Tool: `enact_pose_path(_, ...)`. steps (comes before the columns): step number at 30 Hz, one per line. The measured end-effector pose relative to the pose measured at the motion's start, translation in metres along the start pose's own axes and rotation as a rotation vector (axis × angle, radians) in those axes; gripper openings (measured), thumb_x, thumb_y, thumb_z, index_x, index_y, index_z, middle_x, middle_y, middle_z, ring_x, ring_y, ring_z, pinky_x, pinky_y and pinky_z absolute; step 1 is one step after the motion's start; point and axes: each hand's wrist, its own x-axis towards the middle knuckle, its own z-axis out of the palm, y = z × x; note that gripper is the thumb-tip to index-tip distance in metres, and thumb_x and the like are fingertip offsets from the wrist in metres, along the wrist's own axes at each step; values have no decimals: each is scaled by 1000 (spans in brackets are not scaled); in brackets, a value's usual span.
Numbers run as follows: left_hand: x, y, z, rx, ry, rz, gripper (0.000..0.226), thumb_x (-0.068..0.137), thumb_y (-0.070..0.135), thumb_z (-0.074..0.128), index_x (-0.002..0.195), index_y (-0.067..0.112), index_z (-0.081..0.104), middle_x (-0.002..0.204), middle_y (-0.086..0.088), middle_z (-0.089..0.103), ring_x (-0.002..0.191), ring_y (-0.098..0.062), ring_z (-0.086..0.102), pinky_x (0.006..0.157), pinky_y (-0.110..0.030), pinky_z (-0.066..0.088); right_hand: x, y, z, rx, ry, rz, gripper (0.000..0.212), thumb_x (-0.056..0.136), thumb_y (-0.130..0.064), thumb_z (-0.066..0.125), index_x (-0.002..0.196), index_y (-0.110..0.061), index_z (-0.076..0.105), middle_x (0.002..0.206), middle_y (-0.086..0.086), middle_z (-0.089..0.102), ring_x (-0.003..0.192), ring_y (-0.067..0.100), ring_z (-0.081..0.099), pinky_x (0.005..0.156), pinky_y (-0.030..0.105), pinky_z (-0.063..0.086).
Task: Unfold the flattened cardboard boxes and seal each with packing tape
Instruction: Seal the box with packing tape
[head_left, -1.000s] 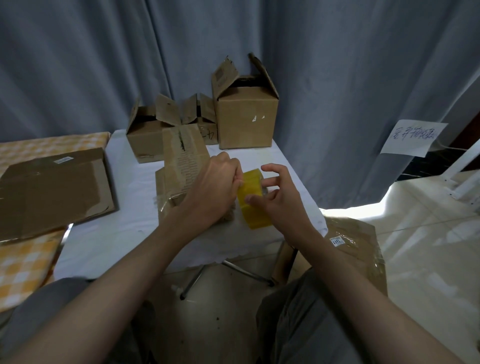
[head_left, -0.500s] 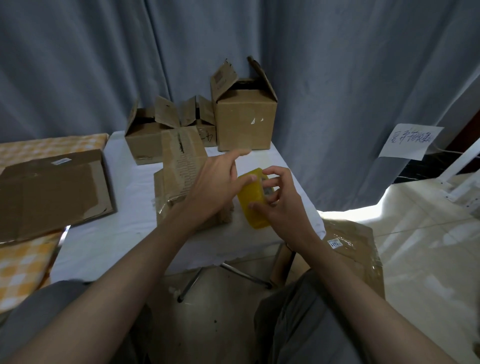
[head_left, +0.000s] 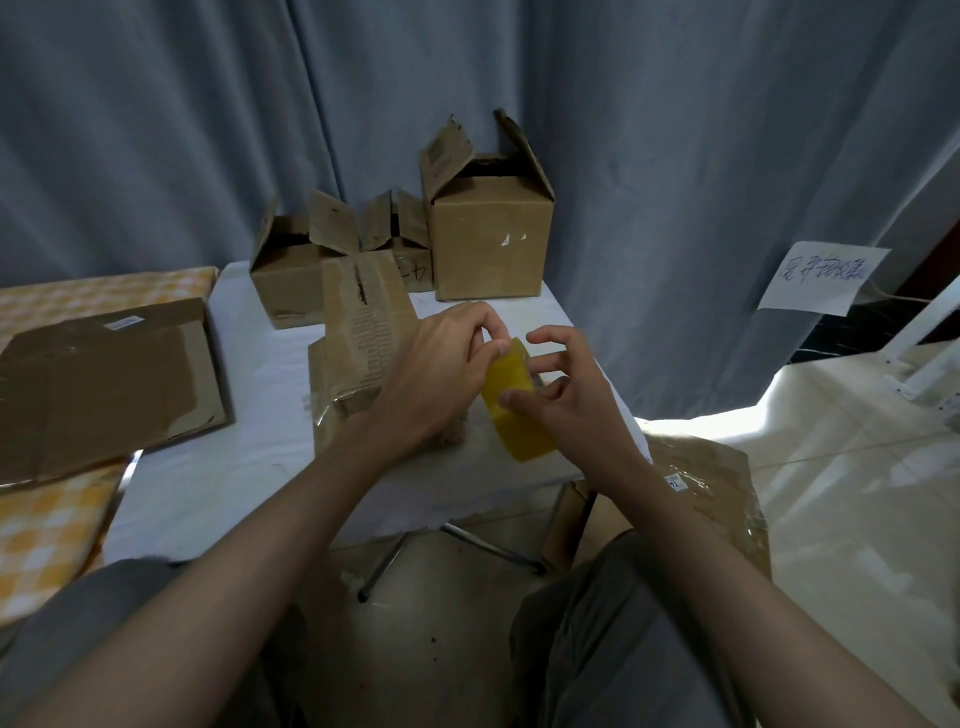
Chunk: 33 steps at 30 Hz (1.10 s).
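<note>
I see the yellow tape roll (head_left: 519, 410) held up over the white table's (head_left: 249, 415) near edge, right hand (head_left: 566, 410) gripping it with curled fingers. Left hand (head_left: 436, 374) pinches at the roll's top edge, in front of the partly unfolded box (head_left: 358, 353). Flattened cardboard (head_left: 104, 384) lies well to the left.

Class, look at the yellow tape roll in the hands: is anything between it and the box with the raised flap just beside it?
Only the left hand lies between the tape roll and the box; nothing else visible does.
</note>
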Motion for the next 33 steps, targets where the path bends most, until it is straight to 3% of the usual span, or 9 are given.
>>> enact_pose_path(7,-7,-9,-2,-55,-78,95,9,96,23,49,91,20,56,82,12,52,76,-6,49,65,-20,35,3,4,-2,66,-49,73,34,88,-29,74,116,-36,55,116,-7,62,102,17,60,88,39,54)
enact_pose_path(10,-4,-13,-5,-46,-119,80,13,87,30,60,96,21,56,77,9,49,70,-9,46,61,-23,35,2,4,0,21,-53,57,31,89,-29,72,115,-33,56,119,-8,60,100,15,59,87,32,51)
enact_pose_path(13,-3,-12,-5,22,-128,64,23,87,18,71,104,23,56,74,7,48,67,-11,45,59,-26,36,2,3,0,17,-60,73,31,90,-29,71,115,-34,54,120,-8,58,99,15,58,79,26,47)
enact_pose_path(16,-3,-9,-4,22,-114,-1,37,87,19,74,120,23,58,74,6,54,67,-10,50,60,-26,41,1,3,-2,2,-62,65,30,90,-28,71,115,-33,55,121,-6,59,98,13,58,79,24,47)
enact_pose_path(22,4,-5,-6,84,-100,-25,11,83,24,78,92,19,80,77,7,55,73,-11,51,62,-22,38,-2,5,-3,-14,-81,35,29,92,-28,69,116,-31,54,118,-6,60,96,12,59,76,19,47)
enact_pose_path(30,0,2,-1,245,-87,23,8,92,26,65,85,23,67,84,9,48,81,-9,43,70,-25,32,0,5,-4,-77,-51,19,36,89,-30,72,119,-34,54,123,-6,61,99,14,61,81,25,50)
enact_pose_path(33,-1,5,-1,311,-124,39,9,96,23,57,89,24,62,90,7,47,85,-11,43,74,-27,29,0,2,-4,-77,-33,39,50,87,-29,75,129,-35,48,122,-6,60,104,18,62,86,31,51)
